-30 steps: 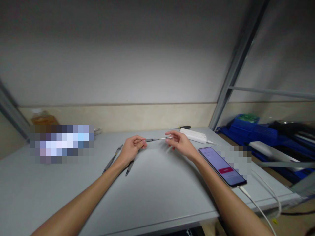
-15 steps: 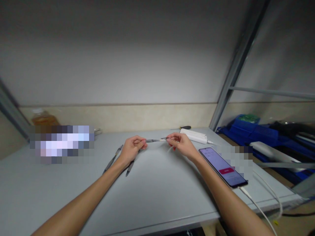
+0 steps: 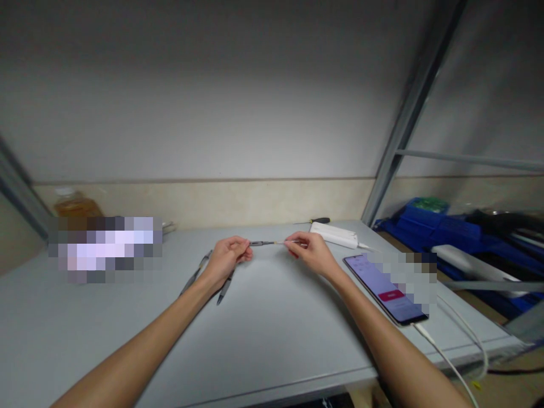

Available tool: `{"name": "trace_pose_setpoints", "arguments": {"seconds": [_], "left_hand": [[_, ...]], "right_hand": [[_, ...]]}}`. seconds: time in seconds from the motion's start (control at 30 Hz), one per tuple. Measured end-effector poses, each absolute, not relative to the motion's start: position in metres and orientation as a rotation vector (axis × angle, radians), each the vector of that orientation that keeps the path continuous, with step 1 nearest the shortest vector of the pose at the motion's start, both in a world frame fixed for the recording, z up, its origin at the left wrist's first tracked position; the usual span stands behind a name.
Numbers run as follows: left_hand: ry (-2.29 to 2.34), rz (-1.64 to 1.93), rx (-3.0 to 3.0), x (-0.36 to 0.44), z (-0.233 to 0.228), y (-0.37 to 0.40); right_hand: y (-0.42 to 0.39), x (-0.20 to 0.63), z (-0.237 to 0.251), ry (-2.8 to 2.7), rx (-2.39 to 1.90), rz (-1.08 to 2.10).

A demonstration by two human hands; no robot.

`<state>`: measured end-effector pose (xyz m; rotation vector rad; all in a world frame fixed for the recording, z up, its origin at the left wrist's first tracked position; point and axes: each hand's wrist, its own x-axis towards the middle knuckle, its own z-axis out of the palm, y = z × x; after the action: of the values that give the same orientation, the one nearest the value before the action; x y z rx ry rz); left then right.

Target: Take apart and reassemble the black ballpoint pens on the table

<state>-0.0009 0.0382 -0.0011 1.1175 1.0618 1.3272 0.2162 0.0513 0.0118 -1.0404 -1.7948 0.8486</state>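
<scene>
Two hands meet above the counter [image 3: 272, 317]: left hand [image 3: 225, 259] pinches the pen barrel [image 3: 262, 243], right hand [image 3: 312, 253] pinches a thin refill [image 3: 289, 242] at its mouth. Best kept in line, with the barrel steady and the push gentle.

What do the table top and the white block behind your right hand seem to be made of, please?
Table top: likely painted metal or laminate, matte pale grey, smooth with a soft sheen. White block: probably plastic, glossy, with rounded edges.
</scene>
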Motion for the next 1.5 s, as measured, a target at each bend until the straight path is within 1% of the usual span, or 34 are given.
{"name": "trace_pose_setpoints", "arguments": {"seconds": [0.17,0.4,0.5,0.6,0.73,0.83,1.03,1.1,1.17,1.3,1.33,1.43,1.5], "left_hand": [[1.104,1.355,1.251,-0.001,-0.002,0.036],[1.125,1.425,1.458,0.007,-0.005,0.029],[1.258,1.482,1.667,0.01,-0.004,0.023],[1.418,1.538,1.998,0.009,-0.002,0.017],[1.229,1.574,2.512,0.006,0.001,0.014],[1.086,1.496,2.77,0.003,0.004,0.013],[0.965,1.322,2.901,-0.001,0.011,0.008],[0.954,1.284,2.96,0.001,0.01,0.008],[0.967,1.268,3.06,0.004,0.008,0.008],[0.965,1.177,3.172,0.016,-0.001,0.008],[0.926,1.111,3.175,0.019,-0.003,0.008],[0.805,0.877,3.182,0.026,-0.006,0.006],[0.806,0.834,3.157,0.027,-0.006,0.006]], "right_hand": [[0.047,0.217,0.017,-1.794,-1.036,0.921],[0.046,0.216,0.02,-1.515,-0.952,1.128],[0.047,0.215,0.018,-1.41,-0.981,1.24],[0.05,0.217,0.015,-1.307,-1.024,1.407],[0.055,0.22,0.013,-1.156,-1.011,1.67],[0.056,0.222,0.013,-1.04,-1.027,1.799],[0.057,0.224,0.014,-0.911,-1.037,1.976],[0.057,0.224,0.015,-0.879,-1.044,1.985],[0.056,0.222,0.016,-0.873,-1.071,1.903],[0.051,0.215,0.018,-1.02,-1.036,1.473],[0.049,0.213,0.019,-1.03,-1.02,1.435],[0.047,0.21,0.021,-0.995,-0.93,1.42],[0.048,0.211,0.021,-0.925,-0.854,1.455]]}}
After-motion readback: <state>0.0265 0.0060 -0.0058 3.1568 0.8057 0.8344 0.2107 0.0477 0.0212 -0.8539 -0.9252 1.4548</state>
